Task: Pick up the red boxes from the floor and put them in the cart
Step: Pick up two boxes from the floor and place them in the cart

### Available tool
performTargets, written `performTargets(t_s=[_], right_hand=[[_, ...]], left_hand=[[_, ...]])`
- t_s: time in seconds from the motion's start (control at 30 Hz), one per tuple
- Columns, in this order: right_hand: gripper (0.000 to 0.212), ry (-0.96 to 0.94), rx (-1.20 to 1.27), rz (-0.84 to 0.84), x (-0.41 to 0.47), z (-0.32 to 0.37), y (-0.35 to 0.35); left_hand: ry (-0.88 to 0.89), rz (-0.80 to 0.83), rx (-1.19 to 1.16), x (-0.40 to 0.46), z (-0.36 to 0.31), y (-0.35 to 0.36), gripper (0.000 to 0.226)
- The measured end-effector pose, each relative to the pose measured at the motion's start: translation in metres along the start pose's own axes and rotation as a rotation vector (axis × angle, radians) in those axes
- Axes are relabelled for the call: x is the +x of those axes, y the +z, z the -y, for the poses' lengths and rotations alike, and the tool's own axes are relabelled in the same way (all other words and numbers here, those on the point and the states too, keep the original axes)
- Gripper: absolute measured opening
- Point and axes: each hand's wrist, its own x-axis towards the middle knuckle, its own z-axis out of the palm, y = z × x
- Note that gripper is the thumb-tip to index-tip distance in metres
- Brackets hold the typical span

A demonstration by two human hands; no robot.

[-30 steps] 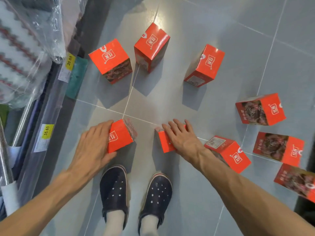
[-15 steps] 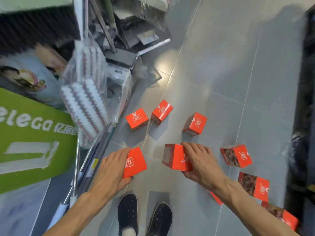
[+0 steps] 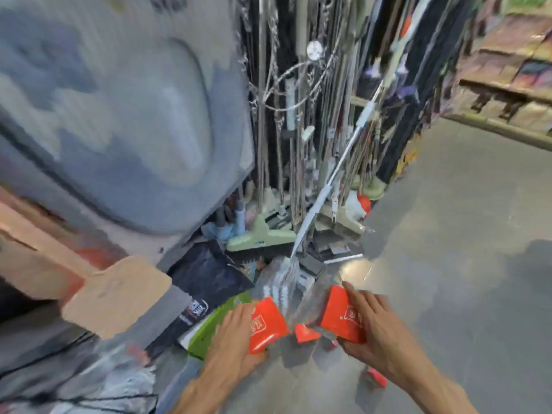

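Note:
My left hand (image 3: 231, 339) grips a red box (image 3: 267, 325) at the bottom centre of the blurred view. A second red box (image 3: 340, 319) sits in my right hand (image 3: 379, 339), just to the right of the first. Both boxes are held up off the floor, close together. Between and below my hands, bits of other red boxes (image 3: 306, 333) show on the grey floor, one more (image 3: 377, 379) under my right wrist. No cart can be made out in the blur.
A rack of mops and brooms (image 3: 298, 144) stands straight ahead, with a green broom head (image 3: 263, 237) at its foot. A large blurred grey shape (image 3: 119, 115) fills the left. Store shelves (image 3: 507, 70) run along the far right. Grey floor (image 3: 448, 264) stretches to the right.
Both hands have lifted their red boxes from the floor. The view has swung up from the floor toward the shelves and mop rack, heavily blurred.

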Motion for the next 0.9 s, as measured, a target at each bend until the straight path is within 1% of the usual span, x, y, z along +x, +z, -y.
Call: performTargets(t_s=[0.1, 0.23, 0.33, 0.43, 0.47, 0.6, 0.67, 0.73, 0.77, 0.83, 0.9], right_hand=[[0.105, -0.185, -0.017, 0.041, 0.03, 0.039, -0.029], [0.107, -0.459, -0.082, 0.045, 0.056, 0.107, -0.051], [0.112, -0.674, -0.135, 0.079, 0.058, 0.168, -0.052], [0.107, -0.869, -0.196, 0.16, 0.048, 0.231, -0.043], [0.104, -0.935, -0.215, 0.178, 0.041, 0.253, -0.037], [0.098, -1.163, -0.239, 0.289, -0.004, 0.337, -0.003], [0.099, -1.282, -0.262, 0.337, -0.037, 0.377, 0.013], [0.105, -1.392, -0.285, 0.39, -0.081, 0.415, 0.03], [0.109, -1.448, -0.28, 0.415, -0.106, 0.433, 0.037], [0.115, -1.557, -0.267, 0.458, -0.161, 0.465, 0.05], [0.11, -1.669, -0.268, 0.471, -0.225, 0.493, 0.065]], left_hand=[[-0.112, -0.11, 0.037, -0.034, 0.009, -0.031, 0.093], [-0.293, -0.24, 0.079, -0.099, 0.008, -0.063, 0.104], [-0.473, -0.344, 0.04, -0.162, 0.01, -0.079, 0.111], [-0.637, -0.392, -0.008, -0.234, 0.01, -0.081, 0.116], [-0.68, -0.438, -0.022, -0.26, 0.009, -0.081, 0.116], [-0.864, -0.679, 0.047, -0.37, 0.002, -0.066, 0.107], [-1.0, -0.715, 0.014, -0.428, -0.007, -0.058, 0.104], [-1.137, -0.738, -0.061, -0.488, -0.019, -0.047, 0.101], [-1.187, -0.753, -0.071, -0.519, -0.027, -0.04, 0.096], [-1.288, -0.825, -0.075, -0.577, -0.051, -0.028, 0.09], [-1.397, -0.931, -0.118, -0.638, -0.085, -0.016, 0.095]])
